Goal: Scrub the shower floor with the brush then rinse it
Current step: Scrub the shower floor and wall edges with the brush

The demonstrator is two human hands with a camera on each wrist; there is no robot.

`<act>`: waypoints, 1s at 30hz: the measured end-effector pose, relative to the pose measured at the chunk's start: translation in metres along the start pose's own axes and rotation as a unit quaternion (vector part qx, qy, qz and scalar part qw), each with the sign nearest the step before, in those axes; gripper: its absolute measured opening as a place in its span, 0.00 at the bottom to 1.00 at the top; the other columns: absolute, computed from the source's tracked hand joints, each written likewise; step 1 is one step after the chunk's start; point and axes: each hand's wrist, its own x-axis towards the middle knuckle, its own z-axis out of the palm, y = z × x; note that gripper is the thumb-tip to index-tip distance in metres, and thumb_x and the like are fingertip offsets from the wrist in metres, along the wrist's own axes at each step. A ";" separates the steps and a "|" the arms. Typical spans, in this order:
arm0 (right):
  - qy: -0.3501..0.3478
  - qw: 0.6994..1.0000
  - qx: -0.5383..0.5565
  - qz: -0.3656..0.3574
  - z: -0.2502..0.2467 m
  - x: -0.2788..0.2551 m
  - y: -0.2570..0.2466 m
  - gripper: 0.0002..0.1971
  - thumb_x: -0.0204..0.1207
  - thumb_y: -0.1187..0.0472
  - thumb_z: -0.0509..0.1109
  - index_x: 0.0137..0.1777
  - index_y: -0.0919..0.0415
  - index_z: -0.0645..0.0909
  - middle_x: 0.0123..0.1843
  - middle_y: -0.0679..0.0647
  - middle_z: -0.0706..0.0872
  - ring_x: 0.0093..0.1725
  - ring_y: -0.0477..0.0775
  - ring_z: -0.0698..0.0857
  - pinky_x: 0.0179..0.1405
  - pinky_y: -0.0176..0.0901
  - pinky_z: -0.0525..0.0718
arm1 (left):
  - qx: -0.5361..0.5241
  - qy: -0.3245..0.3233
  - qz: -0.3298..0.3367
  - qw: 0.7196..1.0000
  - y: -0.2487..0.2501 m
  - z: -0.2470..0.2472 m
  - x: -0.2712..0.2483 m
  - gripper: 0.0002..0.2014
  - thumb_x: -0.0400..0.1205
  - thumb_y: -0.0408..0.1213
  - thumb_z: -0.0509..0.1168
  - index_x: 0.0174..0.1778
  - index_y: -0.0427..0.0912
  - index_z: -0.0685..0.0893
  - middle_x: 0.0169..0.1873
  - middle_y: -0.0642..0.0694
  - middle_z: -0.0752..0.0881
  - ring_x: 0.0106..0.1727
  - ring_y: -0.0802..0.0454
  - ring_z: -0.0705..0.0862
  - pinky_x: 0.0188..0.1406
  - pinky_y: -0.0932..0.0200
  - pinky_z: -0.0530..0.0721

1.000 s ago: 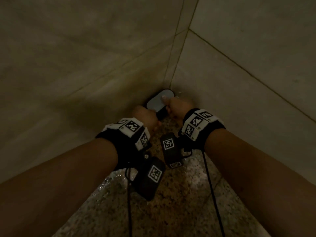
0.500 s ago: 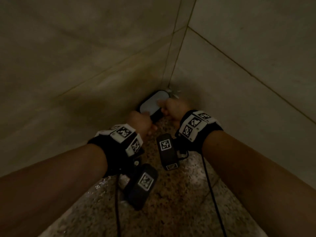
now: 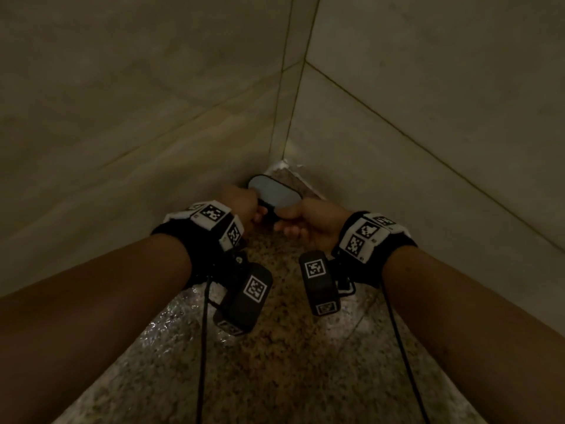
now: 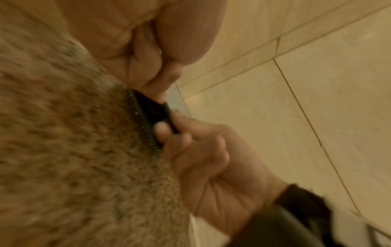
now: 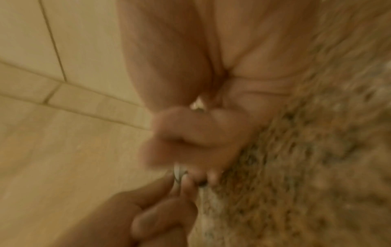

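Observation:
A brush (image 3: 273,192) with a pale grey top and a black body lies bristles-down on the speckled granite shower floor (image 3: 275,347), close to the corner where two walls meet. My left hand (image 3: 244,206) grips its left end and my right hand (image 3: 302,220) grips its right end, fingers curled round the body. In the left wrist view my left hand (image 4: 152,80) and right hand (image 4: 198,155) pinch the black brush (image 4: 152,110) against the floor. The right wrist view is blurred; only a sliver of the brush (image 5: 178,172) shows between my hands.
Beige tiled walls (image 3: 122,117) close in on the left and right (image 3: 428,102), and they meet just beyond the brush. A wet, glistening patch (image 3: 171,325) lies on the floor under my left forearm. Black cables hang from both wrist cameras.
The brush has slid a little back out of the corner toward me and turned more crosswise. A strip of floor now shows behind it. Both hands kept their grip.

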 end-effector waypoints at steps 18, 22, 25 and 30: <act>0.202 0.946 -0.214 -0.137 0.009 0.030 -0.002 0.21 0.81 0.43 0.65 0.44 0.61 0.85 0.28 0.52 0.84 0.26 0.51 0.82 0.29 0.41 0.81 | 0.080 -0.029 0.062 0.994 -0.006 0.011 -0.007 0.19 0.88 0.42 0.55 0.38 0.34 0.83 0.23 0.44 0.83 0.16 0.55 0.77 0.16 0.66 0.73; 0.254 0.944 -0.160 -0.138 0.011 0.047 0.004 0.31 0.72 0.32 0.60 0.45 0.62 0.87 0.40 0.59 0.90 0.44 0.63 0.88 0.53 0.61 0.87 | 0.065 -0.015 0.058 0.996 0.005 0.008 0.007 0.18 0.87 0.39 0.57 0.31 0.38 0.78 0.26 0.41 0.80 0.21 0.51 0.75 0.20 0.64 0.72; 0.254 0.947 -0.142 -0.138 0.017 0.050 -0.007 0.27 0.79 0.37 0.61 0.45 0.64 0.85 0.44 0.62 0.89 0.45 0.63 0.87 0.53 0.58 0.87 | 0.099 -0.032 0.068 0.992 0.003 0.010 0.022 0.16 0.86 0.40 0.58 0.46 0.29 0.83 0.35 0.38 0.84 0.29 0.50 0.80 0.24 0.65 0.77; 0.282 0.939 -0.151 -0.123 0.018 0.058 -0.021 0.29 0.84 0.41 0.59 0.58 0.70 0.84 0.45 0.60 0.87 0.42 0.58 0.85 0.41 0.46 0.82 | 0.168 -0.032 0.081 0.982 -0.002 0.012 0.037 0.22 0.88 0.48 0.52 0.62 0.34 0.82 0.49 0.35 0.85 0.51 0.40 0.83 0.42 0.57 0.74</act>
